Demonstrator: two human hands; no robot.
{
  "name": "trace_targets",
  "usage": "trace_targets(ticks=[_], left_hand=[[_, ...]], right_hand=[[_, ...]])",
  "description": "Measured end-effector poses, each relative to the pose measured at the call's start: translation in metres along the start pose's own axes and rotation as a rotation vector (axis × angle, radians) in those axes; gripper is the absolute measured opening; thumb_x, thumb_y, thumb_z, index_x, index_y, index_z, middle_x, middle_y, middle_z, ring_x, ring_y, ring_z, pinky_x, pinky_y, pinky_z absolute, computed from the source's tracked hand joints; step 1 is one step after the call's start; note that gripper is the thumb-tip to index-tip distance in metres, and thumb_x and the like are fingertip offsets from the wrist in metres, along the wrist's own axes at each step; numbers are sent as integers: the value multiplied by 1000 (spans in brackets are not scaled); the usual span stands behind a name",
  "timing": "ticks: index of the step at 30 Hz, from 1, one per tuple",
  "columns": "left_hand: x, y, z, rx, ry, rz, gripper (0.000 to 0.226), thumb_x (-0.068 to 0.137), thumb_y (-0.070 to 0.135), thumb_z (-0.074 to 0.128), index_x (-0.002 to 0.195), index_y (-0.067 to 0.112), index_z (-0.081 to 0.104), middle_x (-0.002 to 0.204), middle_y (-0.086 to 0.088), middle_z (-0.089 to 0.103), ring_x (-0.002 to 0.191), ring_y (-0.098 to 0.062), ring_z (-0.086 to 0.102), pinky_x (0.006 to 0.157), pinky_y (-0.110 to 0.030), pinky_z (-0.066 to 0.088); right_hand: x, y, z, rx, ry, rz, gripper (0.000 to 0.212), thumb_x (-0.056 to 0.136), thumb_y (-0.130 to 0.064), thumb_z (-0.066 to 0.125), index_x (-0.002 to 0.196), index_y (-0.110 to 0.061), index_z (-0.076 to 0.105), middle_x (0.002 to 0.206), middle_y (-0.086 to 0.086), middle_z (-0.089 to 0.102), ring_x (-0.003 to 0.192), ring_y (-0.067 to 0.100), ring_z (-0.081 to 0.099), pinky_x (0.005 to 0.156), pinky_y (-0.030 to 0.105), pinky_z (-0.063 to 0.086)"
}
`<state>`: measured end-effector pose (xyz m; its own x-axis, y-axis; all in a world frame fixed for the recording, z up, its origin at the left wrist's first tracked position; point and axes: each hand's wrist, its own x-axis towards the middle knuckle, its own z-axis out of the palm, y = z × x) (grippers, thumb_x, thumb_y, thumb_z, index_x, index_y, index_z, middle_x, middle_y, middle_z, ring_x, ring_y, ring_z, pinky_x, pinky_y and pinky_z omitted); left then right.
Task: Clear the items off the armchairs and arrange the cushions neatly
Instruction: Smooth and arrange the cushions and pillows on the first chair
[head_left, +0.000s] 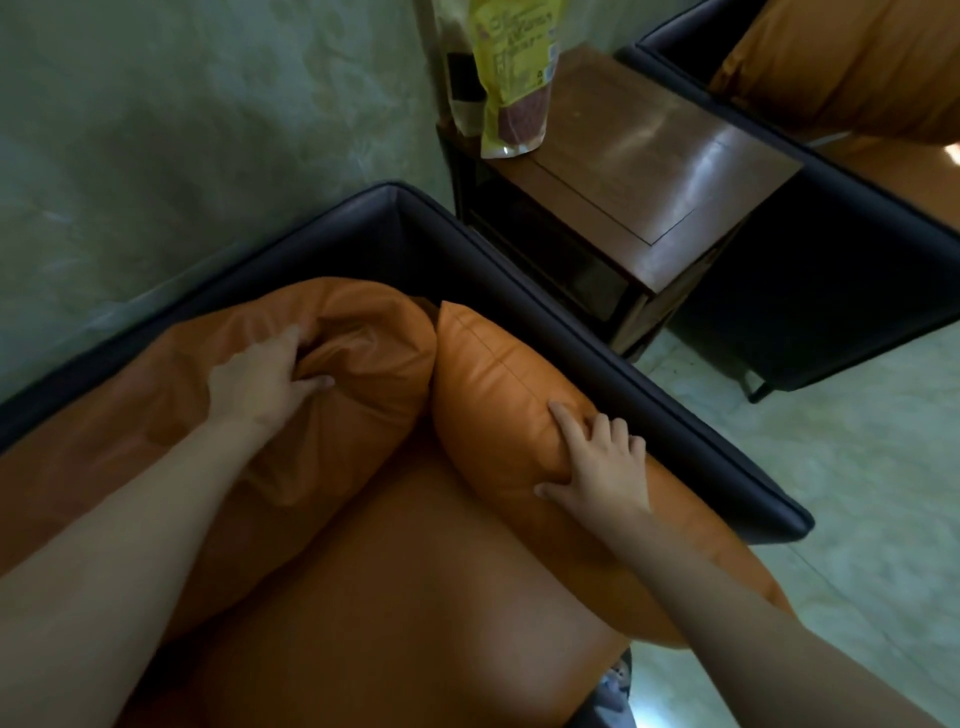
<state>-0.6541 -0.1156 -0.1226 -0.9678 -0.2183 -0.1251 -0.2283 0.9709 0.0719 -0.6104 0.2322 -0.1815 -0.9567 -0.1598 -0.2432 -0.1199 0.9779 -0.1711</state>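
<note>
Apparently the clearing is done on the near armchair (571, 322): no loose items show on its seat, and only cushion tidying is left. The left hand (260, 382) has its fingers curled into a fold of the back cushion (363, 332). The right hand (597, 467) grips the top edge of the side cushion (498, 389), which leans against the right arm. Packets (514, 78) stand on the table (649, 156). The far armchair (831, 208) probably still needs attention.

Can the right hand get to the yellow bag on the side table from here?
Probably yes, once freed. The right hand grips the side cushion; the yellow bag stands on the side table, past the armrest. Nothing else seems to block the way.
</note>
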Motion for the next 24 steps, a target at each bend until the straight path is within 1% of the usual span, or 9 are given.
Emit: trace_targets(ticks=[4,5,6,8,11,15,17,19,24], left_hand=[[-6,3,4,-52,-10,33,50,82,54,63,117,23,44,118,-6,59,104,-31,58,68,-37,43],[-10,3,6,-87,-13,43,54,83,53,62,123,22,43,124,-7,57,111,-30,56,74,-39,46],[-16,3,8,-118,-13,55,62,83,52,63,132,21,40,134,-7,51,120,-29,51,85,-42,47],[-28,2,11,-126,17,87,81,82,51,65,146,19,28,150,-8,36,137,-26,35,110,-43,33],[-48,-2,12,-48,96,67,96,78,56,67,151,20,15,158,-5,21,146,-21,14,120,-41,12],[-82,-17,14,-17,152,-72,102,76,58,67,152,24,7,161,-1,9,148,-18,1,120,-41,3],[-103,-33,16,4,134,-157,103,77,58,66,152,25,5,161,0,5,148,-17,-3,120,-41,0],[-127,-52,19,26,126,-232,102,77,59,65,152,25,5,161,0,4,148,-17,-5,119,-41,-2],[-185,-107,24,60,101,-358,100,79,61,62,152,24,5,161,-1,2,148,-18,-5,119,-41,-3]], right_hand=[[2,-2,-2,-20,-66,-8,115,67,-70,67,149,-35,-6,150,13,20,137,34,18,113,48,18],[2,-4,-5,4,-76,-4,118,65,-70,68,149,-34,-7,152,13,16,139,34,15,114,48,15],[3,-6,-8,34,-82,-10,120,64,-70,69,149,-34,-8,153,13,11,141,33,10,116,48,11],[7,-14,-15,58,-63,-86,119,66,-68,69,148,-35,-10,157,10,4,145,30,0,117,46,0],[14,-36,-25,40,34,-310,116,69,-65,69,149,-37,-11,159,7,-1,146,25,-9,114,42,-11],[16,-81,-35,88,205,-743,93,75,-41,75,149,-25,20,155,10,21,143,26,12,116,41,9],[11,-108,-36,104,220,-933,85,77,-35,72,147,-23,25,154,8,27,143,24,17,116,41,15],[7,-132,-31,113,195,-1018,83,78,-34,71,147,-23,27,154,6,28,144,23,17,117,41,14],[10,-188,-14,68,142,-1063,81,78,-35,72,146,-22,30,153,6,30,144,24,18,117,41,11]])
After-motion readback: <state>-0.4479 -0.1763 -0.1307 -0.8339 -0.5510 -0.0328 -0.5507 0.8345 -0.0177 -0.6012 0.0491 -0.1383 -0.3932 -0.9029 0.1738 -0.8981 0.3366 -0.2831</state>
